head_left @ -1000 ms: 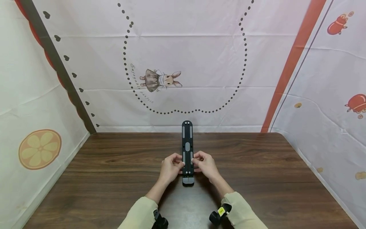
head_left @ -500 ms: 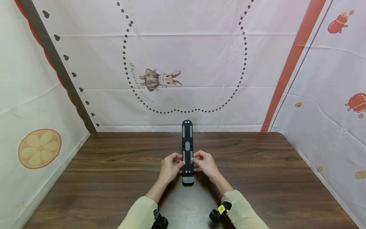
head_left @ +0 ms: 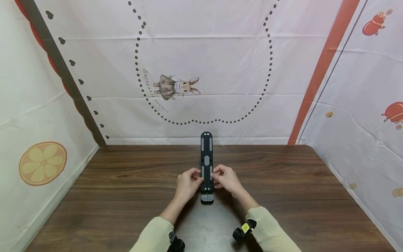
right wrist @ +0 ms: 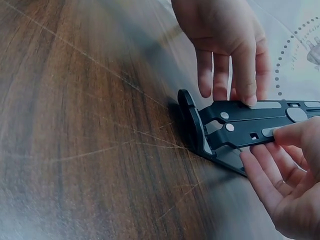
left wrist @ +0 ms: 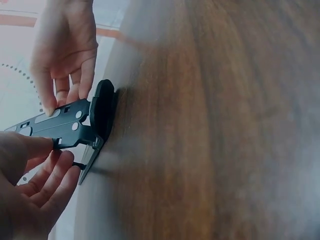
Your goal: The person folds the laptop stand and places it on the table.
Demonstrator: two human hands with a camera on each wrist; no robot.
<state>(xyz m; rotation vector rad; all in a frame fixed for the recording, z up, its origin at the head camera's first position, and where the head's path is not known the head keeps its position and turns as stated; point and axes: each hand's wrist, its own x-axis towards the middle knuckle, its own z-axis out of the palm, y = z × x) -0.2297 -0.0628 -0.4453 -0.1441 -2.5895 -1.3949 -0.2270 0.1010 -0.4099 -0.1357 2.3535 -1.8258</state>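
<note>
My left hand (head_left: pixel 188 183) grips the left edge of the black hinged stand (head_left: pixel 206 169), thumb on the top face. My right hand (head_left: pixel 227 180) grips the right edge opposite, thumb on a long grey pad (right wrist: pixel 268 132) and fingers underneath. The stand is centred between both hands, above the brown wood-grain surface (head_left: pixel 126 182), its long axis pointing away from me. Its lip (right wrist: pixel 194 120) is at the near end, beside paired round rivets (right wrist: pixel 230 127).
</note>
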